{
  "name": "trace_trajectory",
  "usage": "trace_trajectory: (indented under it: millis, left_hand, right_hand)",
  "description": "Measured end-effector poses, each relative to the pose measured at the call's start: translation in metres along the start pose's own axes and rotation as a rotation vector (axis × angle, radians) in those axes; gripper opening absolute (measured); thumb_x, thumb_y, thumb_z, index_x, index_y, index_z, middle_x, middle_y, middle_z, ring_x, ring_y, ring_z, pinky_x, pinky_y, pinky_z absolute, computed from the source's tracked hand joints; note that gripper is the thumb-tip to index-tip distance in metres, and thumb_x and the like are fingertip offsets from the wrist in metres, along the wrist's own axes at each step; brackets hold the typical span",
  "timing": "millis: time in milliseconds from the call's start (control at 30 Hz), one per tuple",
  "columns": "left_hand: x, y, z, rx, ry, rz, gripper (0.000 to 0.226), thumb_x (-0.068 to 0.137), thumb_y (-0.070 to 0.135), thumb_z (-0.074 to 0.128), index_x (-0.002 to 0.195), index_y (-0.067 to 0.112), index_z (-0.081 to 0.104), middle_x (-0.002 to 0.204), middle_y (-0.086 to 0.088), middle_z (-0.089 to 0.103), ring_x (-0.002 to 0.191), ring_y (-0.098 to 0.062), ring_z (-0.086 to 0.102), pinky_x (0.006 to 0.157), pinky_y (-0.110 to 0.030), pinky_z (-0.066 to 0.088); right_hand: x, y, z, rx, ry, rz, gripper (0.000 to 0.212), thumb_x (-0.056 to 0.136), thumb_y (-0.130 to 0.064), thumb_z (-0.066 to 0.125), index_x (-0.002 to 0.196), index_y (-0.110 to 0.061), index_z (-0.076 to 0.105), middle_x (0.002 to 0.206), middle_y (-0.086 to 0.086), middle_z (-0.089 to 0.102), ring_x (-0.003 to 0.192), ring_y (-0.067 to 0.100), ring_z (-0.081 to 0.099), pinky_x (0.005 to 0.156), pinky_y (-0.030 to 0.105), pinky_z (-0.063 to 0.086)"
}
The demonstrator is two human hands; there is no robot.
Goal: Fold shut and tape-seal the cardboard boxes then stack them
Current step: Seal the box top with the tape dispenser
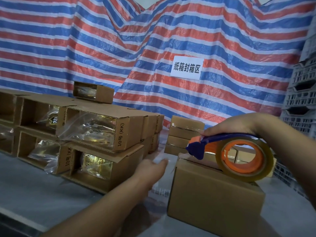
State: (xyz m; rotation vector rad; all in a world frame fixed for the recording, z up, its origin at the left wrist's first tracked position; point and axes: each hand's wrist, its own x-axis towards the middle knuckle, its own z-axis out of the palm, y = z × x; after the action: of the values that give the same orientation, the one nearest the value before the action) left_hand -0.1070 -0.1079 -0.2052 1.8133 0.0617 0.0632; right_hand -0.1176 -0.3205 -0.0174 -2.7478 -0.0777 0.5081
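Cardboard box [213, 199] sits closed on the grey table [34, 189] at lower right, its top partly hidden by the tape dispenser [239, 154] gripped by the right hand [239, 125]. Left hand [152, 168] is motion-blurred just left of the box; I cannot tell its finger pose. Open boxes [102, 129] read "10号 (KK)"; the wall sign [186, 68] reads "纸箱封箱区"

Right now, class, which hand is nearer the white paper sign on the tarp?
Right. The right hand grips the tape dispenser just below the white paper sign; the left hand lies lower, further left.
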Motion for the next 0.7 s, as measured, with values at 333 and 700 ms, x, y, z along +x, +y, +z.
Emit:
trace_trajectory:
  millis: [333, 700]
  left_hand:
    - [-0.002, 0.053, 0.011, 0.161, -0.209, 0.238, 0.032, 0.096, 0.045, 0.057, 0.075, 0.020, 0.056, 0.035, 0.015, 0.047, 0.027, 0.003, 0.041, 0.030, -0.009, 0.028]
    - [0.007, 0.049, 0.014, 0.405, -0.112, 0.190, 0.035, 0.093, 0.057, 0.054, 0.086, 0.023, 0.060, 0.064, 0.005, 0.056, 0.053, -0.003, 0.048, 0.047, -0.016, 0.037]
  right_hand:
    - [0.002, 0.000, 0.001, 0.006, 0.026, -0.017, 0.072, 0.071, -0.064, 0.063, 0.118, -0.010, 0.059, 0.078, 0.004, 0.072, 0.062, 0.012, 0.067, 0.062, 0.021, 0.053]
    - [0.002, -0.006, 0.000, -0.037, 0.027, -0.008, 0.058, 0.087, -0.063, 0.058, 0.116, -0.012, 0.060, 0.076, 0.002, 0.070, 0.062, 0.011, 0.065, 0.061, 0.020, 0.053]
